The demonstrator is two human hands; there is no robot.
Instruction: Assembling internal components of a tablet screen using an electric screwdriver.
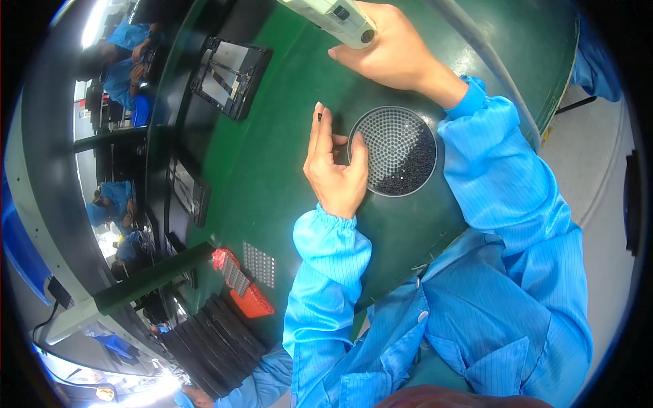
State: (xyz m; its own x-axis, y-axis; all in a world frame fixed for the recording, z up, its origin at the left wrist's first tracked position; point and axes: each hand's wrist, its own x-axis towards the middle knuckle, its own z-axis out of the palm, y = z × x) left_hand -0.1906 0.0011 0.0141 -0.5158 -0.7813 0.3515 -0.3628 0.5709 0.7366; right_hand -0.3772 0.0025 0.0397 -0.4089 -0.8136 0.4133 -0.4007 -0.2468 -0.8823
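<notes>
Gripping pale device [333, 19] in R hand [393, 51], pinching blk bit [320, 117] in L hand [335, 166], w/ dish [383, 138] close prob for quick reach.

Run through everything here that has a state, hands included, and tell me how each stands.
Pale device: held; on or off unclear
Right hand: closed around it
Dish: partly filled
Black bits: loose, gathered to the dish's right and bottom
Left hand: fingers extended, thumb at the dish's rim
Black piece: at the left fingertips
Grid sheet: flat
Red bag: lying down
</notes>
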